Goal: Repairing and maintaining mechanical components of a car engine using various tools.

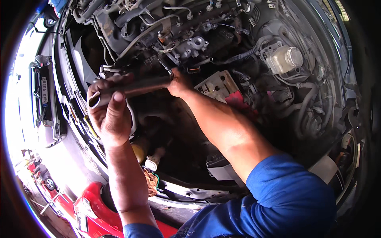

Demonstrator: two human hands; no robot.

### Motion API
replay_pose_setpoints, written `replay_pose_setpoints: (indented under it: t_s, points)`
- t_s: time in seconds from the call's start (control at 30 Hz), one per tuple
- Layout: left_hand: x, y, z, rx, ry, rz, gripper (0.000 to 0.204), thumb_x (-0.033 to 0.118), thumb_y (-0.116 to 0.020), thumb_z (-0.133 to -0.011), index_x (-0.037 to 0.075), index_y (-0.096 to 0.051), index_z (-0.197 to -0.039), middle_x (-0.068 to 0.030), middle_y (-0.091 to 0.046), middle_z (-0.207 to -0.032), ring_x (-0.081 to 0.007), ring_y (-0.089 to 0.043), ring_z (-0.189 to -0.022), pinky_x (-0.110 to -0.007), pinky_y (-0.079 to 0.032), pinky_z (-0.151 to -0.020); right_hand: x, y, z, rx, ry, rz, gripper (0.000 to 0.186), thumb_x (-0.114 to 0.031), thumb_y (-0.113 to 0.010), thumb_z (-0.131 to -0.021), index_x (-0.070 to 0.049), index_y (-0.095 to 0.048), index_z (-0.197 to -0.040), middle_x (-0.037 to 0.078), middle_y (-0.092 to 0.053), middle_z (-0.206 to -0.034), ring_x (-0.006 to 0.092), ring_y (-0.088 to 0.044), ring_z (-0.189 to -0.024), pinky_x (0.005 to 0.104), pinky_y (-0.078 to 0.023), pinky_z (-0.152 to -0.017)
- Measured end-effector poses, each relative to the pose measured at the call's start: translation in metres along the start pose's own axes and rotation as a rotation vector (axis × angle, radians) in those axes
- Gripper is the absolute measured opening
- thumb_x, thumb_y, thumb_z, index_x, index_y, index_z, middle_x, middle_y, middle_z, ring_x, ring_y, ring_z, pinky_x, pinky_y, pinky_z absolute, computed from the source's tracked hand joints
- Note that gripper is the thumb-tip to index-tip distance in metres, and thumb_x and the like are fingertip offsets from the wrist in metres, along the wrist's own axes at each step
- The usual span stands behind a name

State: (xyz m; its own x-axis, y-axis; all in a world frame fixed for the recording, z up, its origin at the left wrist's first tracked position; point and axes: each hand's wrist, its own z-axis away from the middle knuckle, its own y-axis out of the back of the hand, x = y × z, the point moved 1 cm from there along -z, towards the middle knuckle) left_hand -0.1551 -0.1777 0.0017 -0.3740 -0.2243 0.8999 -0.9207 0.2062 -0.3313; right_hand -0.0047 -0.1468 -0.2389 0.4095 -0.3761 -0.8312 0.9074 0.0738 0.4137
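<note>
A dark metal tube (pixel 145 85) lies crosswise over the engine bay, its open end toward the left. My left hand (pixel 111 109) is closed around that open end, with the thumb in front. My right hand (pixel 178 83) is closed at the tube's far end, where a slim metal tool (pixel 166 65) rises toward the engine (pixel 198 43); the exact join is hidden by shadow and fingers. Just right of this hand is a pale bracket or tray (pixel 210 87) with holes and red material (pixel 236 99) on it.
A translucent reservoir (pixel 283 59) and hoses sit at the right of the bay. A black box (pixel 218 166) and the bay's metal edge (pixel 198 192) are near my body. A red motorcycle (pixel 89 202) stands at lower left, and another vehicle (pixel 51 119) is at far left.
</note>
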Motion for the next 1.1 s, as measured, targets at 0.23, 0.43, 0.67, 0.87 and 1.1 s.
replay_pose_setpoints:
  t_s: [0.23,0.43,0.67,0.87,1.1]
  points:
    - [-0.007,-0.004,0.015,0.008,0.022,-0.071,0.031,0.009,-0.068,-0.092,0.004,-0.057,-0.12,-0.0183,-0.067,-0.12,-0.0344,-0.059,-0.121,-0.052,-0.035,-0.113,0.023,-0.008,-0.016,0.076,0.091,-0.05,0.027,-0.02,-0.061,-0.085,-0.008,-0.056,-0.109,0.022,-0.067,-0.101,0.0409,-0.065,-0.1,0.0454,-0.052,-0.082]
    - [-0.004,-0.056,0.019,-0.017,0.082,-0.306,0.036,0.01,-0.075,-0.089,0.001,-0.052,-0.115,-0.0151,-0.063,-0.116,-0.0268,-0.058,-0.118,-0.042,-0.04,-0.107,0.017,-0.006,-0.017,-0.132,0.093,-0.265,0.041,-0.027,-0.069,-0.083,-0.008,-0.059,-0.117,0.019,-0.069,-0.107,0.035,-0.066,-0.104,0.0404,-0.051,-0.089]
    - [-0.016,-0.063,0.054,-0.071,-0.019,-0.52,0.034,0.011,-0.074,-0.087,0.001,-0.051,-0.109,-0.0229,-0.063,-0.115,-0.0356,-0.058,-0.12,-0.047,-0.042,-0.105,0.021,0.002,-0.013,-0.058,-0.028,-0.435,0.049,-0.028,-0.072,-0.082,-0.004,-0.056,-0.122,0.021,-0.068,-0.11,0.0353,-0.065,-0.109,0.0404,-0.05,-0.091]
    - [-0.018,-0.022,0.11,0.24,0.035,-0.316,0.044,0.027,-0.08,-0.086,0.007,-0.049,-0.11,-0.02,-0.061,-0.123,-0.0368,-0.052,-0.13,-0.053,-0.035,-0.113,0.011,-0.002,-0.006,0.09,0.058,0.064,0.05,-0.02,-0.07,-0.08,-0.006,-0.053,-0.124,0.024,-0.066,-0.11,0.042,-0.062,-0.108,0.0465,-0.051,-0.091]
    - [-0.015,0.003,0.116,0.316,-0.012,-0.093,0.038,0.017,-0.069,-0.092,0.009,-0.051,-0.124,-0.0205,-0.059,-0.131,-0.0378,-0.051,-0.132,-0.053,-0.033,-0.116,0.006,-0.004,-0.004,0.184,0.107,0.047,0.046,-0.02,-0.069,-0.082,-0.006,-0.052,-0.123,0.02,-0.066,-0.101,0.0402,-0.064,-0.099,0.0458,-0.051,-0.084]
